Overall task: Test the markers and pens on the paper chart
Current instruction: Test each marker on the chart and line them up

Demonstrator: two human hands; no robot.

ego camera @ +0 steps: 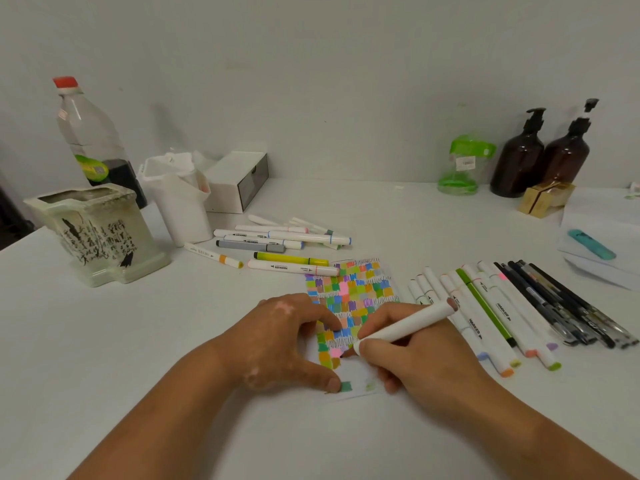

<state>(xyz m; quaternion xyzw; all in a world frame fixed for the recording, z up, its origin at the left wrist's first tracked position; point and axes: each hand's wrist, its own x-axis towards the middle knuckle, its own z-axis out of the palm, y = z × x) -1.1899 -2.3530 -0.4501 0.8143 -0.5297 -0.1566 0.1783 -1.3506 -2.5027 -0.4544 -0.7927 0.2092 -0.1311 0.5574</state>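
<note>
A small paper chart [356, 292] covered in coloured squares lies on the white table in the middle. My left hand [287, 344] presses on its left edge, forefinger and thumb on the paper. My right hand [408, 355] grips a white marker [408, 323], its tip down on the chart's lower part near a pink patch. A row of white markers [485, 317] and dark pens [561, 306] lies to the right. Another group of markers [284, 244] lies behind the chart.
At the left stand a ceramic pot [100, 233], a plastic bottle [90, 140], a white holder [180, 202] and a white box [239, 181]. At the back right are a green jar [464, 164], two brown pump bottles [540, 154] and a teal highlighter [592, 244] on paper.
</note>
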